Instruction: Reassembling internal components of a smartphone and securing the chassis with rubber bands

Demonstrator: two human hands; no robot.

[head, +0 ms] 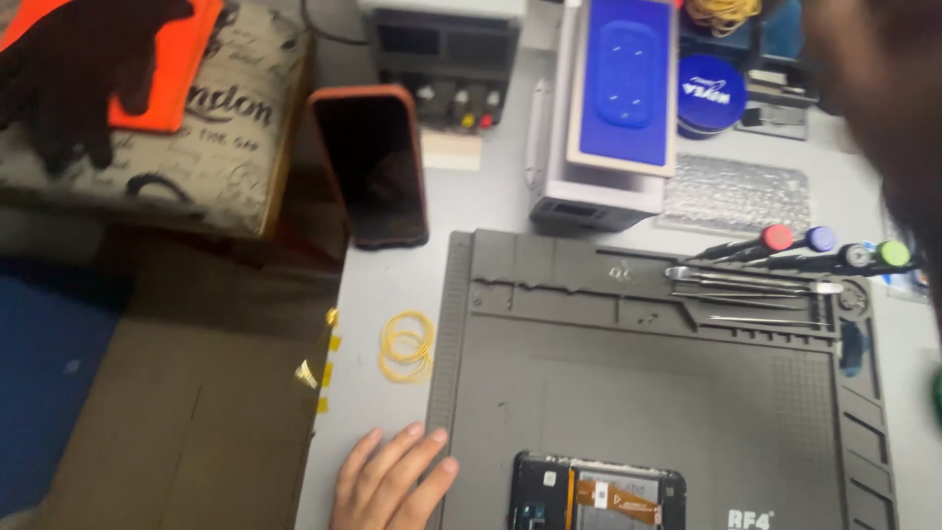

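My left hand (pixel 388 481) lies flat on the grey table at the bottom, fingers apart, its fingertips touching the left edge of a dark grey work mat (pixel 638 383); it holds nothing. Just right of it, on the mat's near edge, lies an opened phone (pixel 599 496) with its circuit boards and an orange flex cable showing. A dark blurred shape at the top right, close to the camera, seems to be my right hand (pixel 883 88) or arm; its fingers are not visible.
Screwdrivers with coloured caps (pixel 785 240) and tweezers (pixel 756 280) lie in the mat's far tray. Yellow rubber bands (pixel 406 345), an orange-cased phone (pixel 371 167), a machine with a blue pad (pixel 623 79), a power supply (pixel 446 59) and a blue tin (pixel 710 93) stand behind. A cushioned stool (pixel 196 147) is on the left.
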